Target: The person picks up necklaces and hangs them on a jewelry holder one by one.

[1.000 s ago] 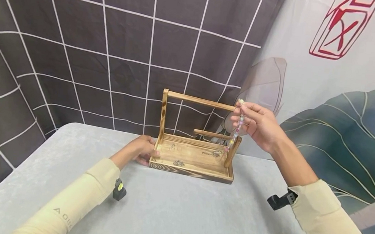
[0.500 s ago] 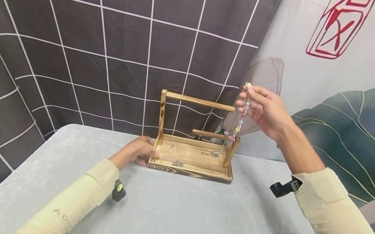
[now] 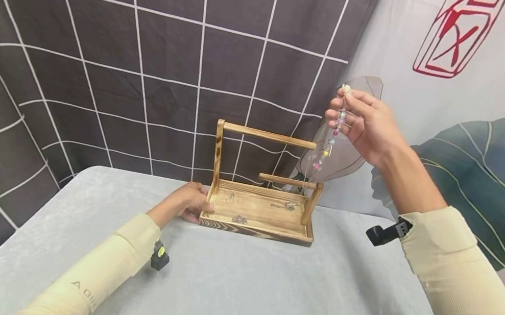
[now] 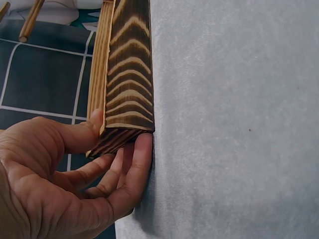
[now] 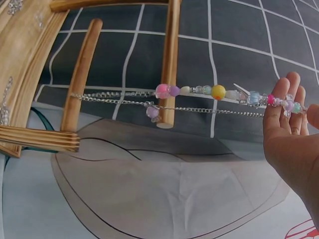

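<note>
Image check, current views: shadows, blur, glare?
Head: soft shadow on the grey tablecloth beside the right sleeve; silver jewelry in the wooden tray too small for detail. Left wrist: shadow beside the left hand. Right wrist: beaded chain distinct, no strong glare.

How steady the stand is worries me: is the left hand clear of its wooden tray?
No, the left wrist view shows the left hand gripping the end of the wooden tray.
</note>
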The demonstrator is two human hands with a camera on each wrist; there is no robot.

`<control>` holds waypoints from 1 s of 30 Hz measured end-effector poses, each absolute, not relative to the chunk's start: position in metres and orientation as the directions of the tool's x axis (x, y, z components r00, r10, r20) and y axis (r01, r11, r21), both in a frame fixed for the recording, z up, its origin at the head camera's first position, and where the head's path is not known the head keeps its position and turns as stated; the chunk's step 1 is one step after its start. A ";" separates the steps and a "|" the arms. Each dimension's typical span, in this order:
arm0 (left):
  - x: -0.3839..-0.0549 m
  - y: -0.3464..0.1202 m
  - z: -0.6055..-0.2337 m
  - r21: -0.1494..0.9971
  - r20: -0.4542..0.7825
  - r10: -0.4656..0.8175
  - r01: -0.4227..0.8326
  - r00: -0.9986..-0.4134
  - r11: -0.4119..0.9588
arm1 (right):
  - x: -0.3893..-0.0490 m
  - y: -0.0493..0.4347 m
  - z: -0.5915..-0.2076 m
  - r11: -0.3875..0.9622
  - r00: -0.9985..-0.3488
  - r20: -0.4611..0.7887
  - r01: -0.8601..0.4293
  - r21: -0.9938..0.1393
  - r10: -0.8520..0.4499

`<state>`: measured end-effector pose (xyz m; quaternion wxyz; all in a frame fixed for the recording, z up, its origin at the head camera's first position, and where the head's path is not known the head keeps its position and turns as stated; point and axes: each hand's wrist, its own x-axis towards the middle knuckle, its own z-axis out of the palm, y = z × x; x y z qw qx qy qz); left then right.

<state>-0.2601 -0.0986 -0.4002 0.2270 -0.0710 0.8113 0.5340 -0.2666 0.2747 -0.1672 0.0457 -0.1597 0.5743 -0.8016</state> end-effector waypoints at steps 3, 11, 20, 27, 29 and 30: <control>-0.261 -0.099 -0.400 0.834 -0.444 0.126 -0.358 -0.887 0.420 | -0.269 0.275 -0.164 -0.324 -0.948 0.213 -0.130 -0.937 -0.235; -0.261 -0.098 -0.398 0.829 -0.448 0.115 -0.364 -0.886 0.426 | -0.278 0.280 -0.159 -0.348 -0.960 0.213 -0.138 -0.927 -0.184; -0.260 -0.099 -0.396 0.827 -0.452 0.113 -0.368 -0.885 0.425 | -0.288 0.280 -0.164 -0.320 -0.968 0.199 -0.141 -0.937 -0.156; -0.258 -0.098 -0.395 0.821 -0.450 0.105 -0.365 -0.887 0.439 | -0.292 0.276 -0.180 -0.277 -0.973 0.175 -0.128 -0.952 -0.152; -0.258 -0.098 -0.395 0.820 -0.452 0.102 -0.368 -0.886 0.439 | -0.293 0.274 -0.185 -0.265 -0.973 0.164 -0.118 -0.957 -0.160; -0.258 -0.098 -0.395 0.820 -0.452 0.102 -0.368 -0.886 0.439 | -0.293 0.273 -0.187 -0.262 -0.973 0.158 -0.111 -0.959 -0.166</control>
